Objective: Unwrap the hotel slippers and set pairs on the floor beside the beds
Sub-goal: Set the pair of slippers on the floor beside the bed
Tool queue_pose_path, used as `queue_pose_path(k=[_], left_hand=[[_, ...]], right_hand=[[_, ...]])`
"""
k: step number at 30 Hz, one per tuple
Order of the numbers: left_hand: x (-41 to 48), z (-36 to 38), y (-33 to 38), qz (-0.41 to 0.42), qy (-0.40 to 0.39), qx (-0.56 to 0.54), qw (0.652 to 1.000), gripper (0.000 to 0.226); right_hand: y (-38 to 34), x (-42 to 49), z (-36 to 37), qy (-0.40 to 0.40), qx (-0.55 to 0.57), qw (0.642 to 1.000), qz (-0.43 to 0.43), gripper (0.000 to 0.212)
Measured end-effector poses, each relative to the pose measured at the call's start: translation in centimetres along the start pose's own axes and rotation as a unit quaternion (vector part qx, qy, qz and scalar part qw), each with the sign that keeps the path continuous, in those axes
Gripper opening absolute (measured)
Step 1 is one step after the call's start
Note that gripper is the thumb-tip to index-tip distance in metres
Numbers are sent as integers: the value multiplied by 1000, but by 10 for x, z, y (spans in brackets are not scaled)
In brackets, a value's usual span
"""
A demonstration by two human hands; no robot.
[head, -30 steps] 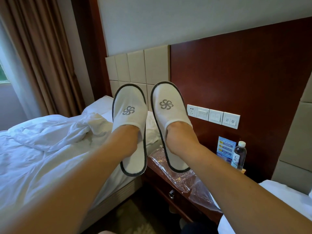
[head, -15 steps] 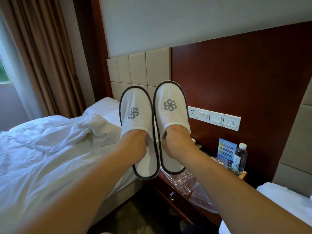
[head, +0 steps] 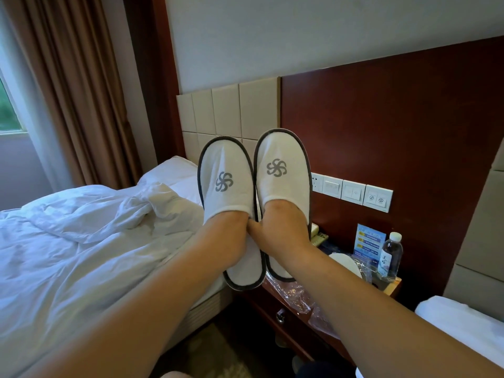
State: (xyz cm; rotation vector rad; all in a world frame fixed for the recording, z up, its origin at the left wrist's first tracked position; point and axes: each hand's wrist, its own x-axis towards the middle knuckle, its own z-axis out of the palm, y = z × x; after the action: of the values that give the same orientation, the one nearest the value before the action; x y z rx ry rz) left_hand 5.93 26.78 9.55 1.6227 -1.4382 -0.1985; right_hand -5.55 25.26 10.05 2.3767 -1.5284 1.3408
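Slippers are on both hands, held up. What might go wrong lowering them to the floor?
1. The left slipper and right slipper only sleeve the left hand and right hand; tipped toe-down, one may slip off.
2. The plastic wrap overhangs the nightstand edge below them; a heel could drag it to the floor.
3. The water bottle stands there too; a wide swing might topple it.

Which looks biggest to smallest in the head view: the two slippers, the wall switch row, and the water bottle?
1. The left slipper and right slipper: alike, and nearness to the camera enlarges them.
2. The switch row.
3. The water bottle.
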Motion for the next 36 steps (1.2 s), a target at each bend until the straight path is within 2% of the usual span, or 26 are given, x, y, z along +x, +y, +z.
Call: queue_pose_path(k=[1,2,3,4,5,6,7,8,10,12,14,17,19,22,25,28,31,35,36], left_hand=[[8,5,0,-6,-12,-1,1000,36],[4,-1,1,47,-26,36,998,34],[5,-2,1,68,-40,28,997,28],[0,-9,2,94,-82,44,991,16],[-3,-17,5,160,-107,49,980,9],[-6,-27,2,246,-118,100,957,22],[-9,-35,1,310,-109,98,939,30],[-11,-45,0,333,-80,69,937,29],[-4,-57,-2,349,28,2,937,21],[7,-67,-7,302,118,14,946,17],[19,-74,-13,214,151,21,965,21],[34,-79,-22,91,125,49,987,36],[41,-78,-23,28,72,57,995,45],[51,-72,-23,-51,31,-13,998,49],[57,-72,-26,-97,23,-86,991,54],[59,-69,-27,-138,22,-101,985,66],[58,-63,-23,-158,45,-94,982,76],[60,-63,-21,-161,51,-47,985,78],[62,-63,-21,-161,50,-40,985,79]], right_hand=[[-2,-1,1,19,7,1000,0,52],[-3,-2,1,37,22,999,5,52],[-5,-2,1,48,38,998,12,49],[-7,-2,1,45,53,997,25,41],[-6,1,0,39,54,997,40,28],[-5,3,-1,30,45,997,58,13],[-3,5,-2,21,34,997,72,3],[-1,6,-2,22,34,996,85,7],[4,6,-1,39,45,993,101,12],[7,3,2,80,75,988,110,14],[5,-1,4,106,105,985,82,23],[1,-4,3,103,94,990,-7,33],[-3,-5,0,103,87,990,-49,30],[-6,-5,-5,100,65,990,-76,18],[-3,-1,-9,94,57,990,-85,17],[-9,-1,-14,122,58,985,-110,6],[-13,2,-18,140,65,981,-118,11],[-10,5,-21,80,193,975,-72,13],[-11,4,-22,62,230,970,-53,19]])
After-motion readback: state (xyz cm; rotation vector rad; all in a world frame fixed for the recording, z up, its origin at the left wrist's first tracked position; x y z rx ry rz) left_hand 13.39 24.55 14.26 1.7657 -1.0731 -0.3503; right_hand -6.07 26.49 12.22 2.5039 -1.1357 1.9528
